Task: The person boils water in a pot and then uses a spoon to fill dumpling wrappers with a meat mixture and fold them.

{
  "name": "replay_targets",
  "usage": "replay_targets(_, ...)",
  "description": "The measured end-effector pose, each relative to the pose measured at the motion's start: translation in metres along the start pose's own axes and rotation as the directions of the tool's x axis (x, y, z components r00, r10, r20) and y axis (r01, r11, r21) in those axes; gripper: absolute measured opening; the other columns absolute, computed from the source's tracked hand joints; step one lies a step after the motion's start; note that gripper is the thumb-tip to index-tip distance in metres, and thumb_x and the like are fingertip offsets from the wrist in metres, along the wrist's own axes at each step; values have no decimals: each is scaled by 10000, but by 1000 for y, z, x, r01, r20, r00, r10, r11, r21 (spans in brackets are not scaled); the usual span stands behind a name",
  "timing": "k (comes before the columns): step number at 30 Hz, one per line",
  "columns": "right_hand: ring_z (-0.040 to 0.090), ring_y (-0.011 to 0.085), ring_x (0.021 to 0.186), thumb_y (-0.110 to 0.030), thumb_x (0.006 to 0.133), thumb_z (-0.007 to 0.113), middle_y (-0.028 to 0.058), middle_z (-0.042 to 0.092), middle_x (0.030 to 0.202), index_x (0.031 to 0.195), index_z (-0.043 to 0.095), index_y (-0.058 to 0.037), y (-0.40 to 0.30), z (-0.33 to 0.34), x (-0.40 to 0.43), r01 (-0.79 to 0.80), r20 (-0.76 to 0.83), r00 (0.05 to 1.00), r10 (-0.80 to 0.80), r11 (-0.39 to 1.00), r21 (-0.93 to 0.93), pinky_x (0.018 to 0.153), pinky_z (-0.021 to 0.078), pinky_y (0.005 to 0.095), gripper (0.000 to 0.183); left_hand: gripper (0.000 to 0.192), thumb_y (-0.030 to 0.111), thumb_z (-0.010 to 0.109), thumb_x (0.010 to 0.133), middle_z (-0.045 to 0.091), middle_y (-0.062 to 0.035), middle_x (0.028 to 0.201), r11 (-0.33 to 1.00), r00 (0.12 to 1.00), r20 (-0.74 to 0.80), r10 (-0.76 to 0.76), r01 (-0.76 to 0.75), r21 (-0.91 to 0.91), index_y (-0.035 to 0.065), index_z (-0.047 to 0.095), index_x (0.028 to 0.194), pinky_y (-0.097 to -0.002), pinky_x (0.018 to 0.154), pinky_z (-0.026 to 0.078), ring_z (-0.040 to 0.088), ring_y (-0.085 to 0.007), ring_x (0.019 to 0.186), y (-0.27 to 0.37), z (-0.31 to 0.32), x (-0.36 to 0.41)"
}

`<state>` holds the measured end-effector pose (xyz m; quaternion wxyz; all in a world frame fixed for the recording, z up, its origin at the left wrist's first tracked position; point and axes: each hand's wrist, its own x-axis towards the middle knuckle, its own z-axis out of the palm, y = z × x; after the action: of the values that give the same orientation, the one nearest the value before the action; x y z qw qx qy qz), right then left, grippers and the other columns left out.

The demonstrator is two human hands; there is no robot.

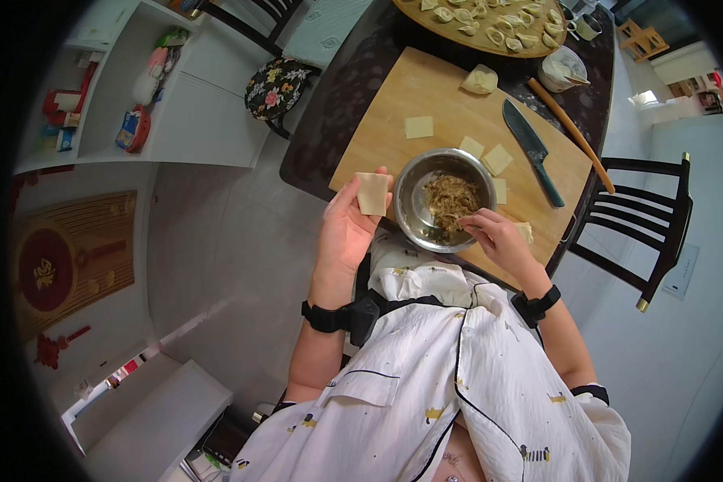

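Observation:
A square dough wrapper [372,194] lies across the upturned fingers of my left hand [350,226], its thumb against one edge. Before me, at the near edge of the wooden board [391,96], stands a steel bowl [411,226] of minced filling [452,199]. My right hand [501,236] reaches over the bowl's right rim, fingertips pinched together at the filling. Whether a small utensil is between those fingers cannot be made out. Loose wrappers lie beyond and beside the bowl, among them one wrapper [419,128] set apart to the left.
A cleaver-like kitchen knife [527,141] rests on the board's right, near a wooden rolling pin [569,132]. Behind are a lump of dough [480,80], a white tub [561,69] and a round tray [482,45] of folded dumplings. A black chair [632,226] stands at the right.

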<state>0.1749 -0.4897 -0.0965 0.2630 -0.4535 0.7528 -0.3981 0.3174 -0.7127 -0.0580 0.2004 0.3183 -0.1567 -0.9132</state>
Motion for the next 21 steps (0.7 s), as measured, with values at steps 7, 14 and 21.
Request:
replay_targets(7, 575, 304, 792, -53, 826, 572, 117, 597, 857, 970, 628, -33, 10, 10, 0, -21, 121, 992, 25, 999, -37, 685, 479, 373, 156, 147, 84, 518, 900, 600, -149, 1081, 922, 995, 76, 72, -95, 375, 17, 505, 1031, -302, 898, 471, 571, -252, 1062, 0, -3, -3)
replay_targets(14, 599, 225, 749, -88, 859, 564, 91, 623, 846, 983, 631, -27, 14, 19, -7, -197, 73, 979, 190, 975, 104, 671, 481, 303, 154, 190, 111, 619, 854, 626, -156, 1012, 752, 955, 67, 288, -269, 602, -4, 528, 976, -270, 836, 486, 613, -163, 937, -2, -6, 12)
replay_targets(21, 559, 83, 714, -170, 929, 509, 44, 640, 816, 992, 628, 0, 33, 17, -12, -369, 73, 889, 451, 614, 698, 648, 435, 217, 217, 188, 154, 544, 903, 608, -158, 1063, 938, 997, -26, 67, -54, 343, -11, 536, 994, -287, 800, 513, 614, -214, 967, -12, -5, 12)
